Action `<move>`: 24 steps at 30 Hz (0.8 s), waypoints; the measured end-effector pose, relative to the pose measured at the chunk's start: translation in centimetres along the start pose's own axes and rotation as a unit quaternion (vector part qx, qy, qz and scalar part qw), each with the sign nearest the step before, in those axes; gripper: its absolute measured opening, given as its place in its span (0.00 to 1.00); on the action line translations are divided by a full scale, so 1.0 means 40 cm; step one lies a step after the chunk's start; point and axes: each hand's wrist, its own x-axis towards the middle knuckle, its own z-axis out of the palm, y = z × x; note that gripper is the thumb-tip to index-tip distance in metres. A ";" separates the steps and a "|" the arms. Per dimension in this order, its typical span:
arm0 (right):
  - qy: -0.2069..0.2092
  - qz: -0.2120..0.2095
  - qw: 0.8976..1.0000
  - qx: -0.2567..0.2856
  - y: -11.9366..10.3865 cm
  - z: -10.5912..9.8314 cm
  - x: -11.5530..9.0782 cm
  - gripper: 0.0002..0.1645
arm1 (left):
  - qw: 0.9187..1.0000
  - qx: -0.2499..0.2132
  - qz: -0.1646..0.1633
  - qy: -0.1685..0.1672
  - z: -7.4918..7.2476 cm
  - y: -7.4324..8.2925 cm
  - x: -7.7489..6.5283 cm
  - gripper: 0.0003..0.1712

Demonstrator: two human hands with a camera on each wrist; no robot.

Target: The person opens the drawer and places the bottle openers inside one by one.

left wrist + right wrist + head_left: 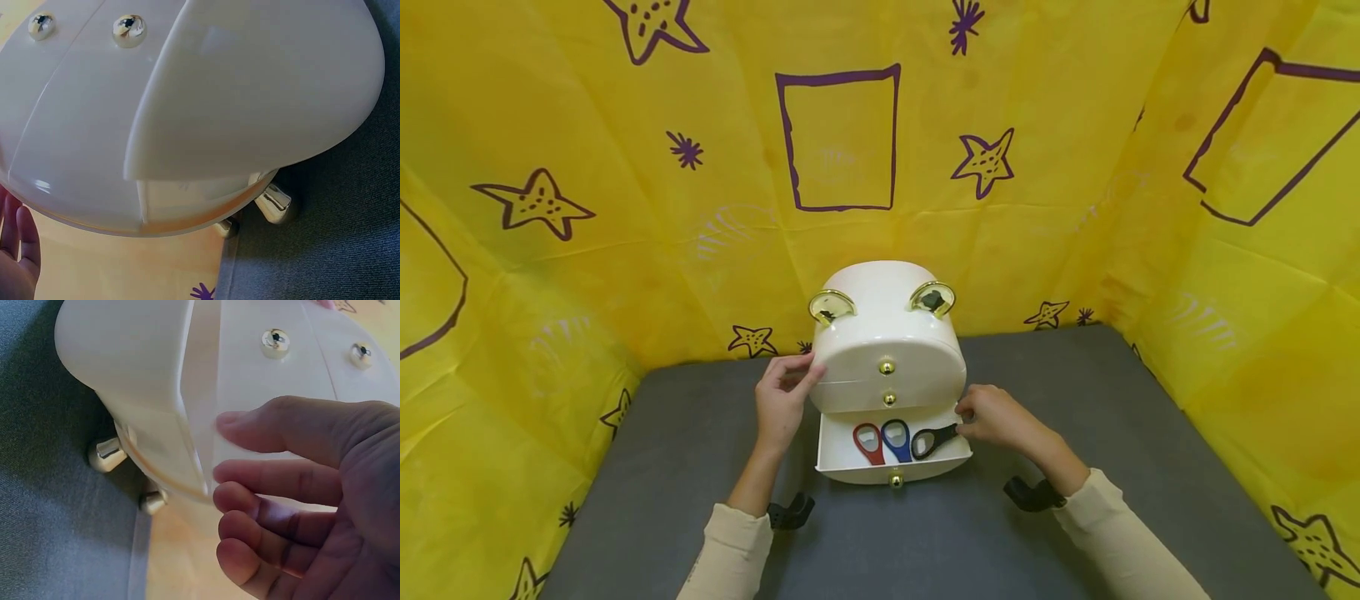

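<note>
A white rounded drawer box with gold knobs stands on the table, its bottom drawer pulled out. In that drawer lie red, blue and black magnifying glasses, the black one slanting towards the right wall. My left hand rests at the box's left side, fingers extended; part of it shows in the left wrist view. At the drawer's right edge is my right hand, close to the black handle's end. The right wrist view shows its thumb and fingers apart, nothing visible between them.
The box has gold ear-shaped trims on top and gold feet below. It stands on a dark grey table. Yellow cloth walls with purple drawings close in the back and sides. Black wrist mounts stick out by both sleeves.
</note>
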 end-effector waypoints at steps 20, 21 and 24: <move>0.034 0.009 0.993 0.111 0.030 0.015 -0.042 0.07 | 1.000 0.006 0.000 0.001 0.001 -0.003 -0.003 0.13; 0.038 0.004 0.993 0.111 0.031 0.014 -0.045 0.07 | 1.000 0.007 -0.001 0.000 0.001 -0.002 -0.003 0.13; 0.050 0.004 0.992 0.118 0.029 0.012 -0.054 0.06 | 1.000 0.007 -0.003 -0.001 0.000 0.000 -0.003 0.13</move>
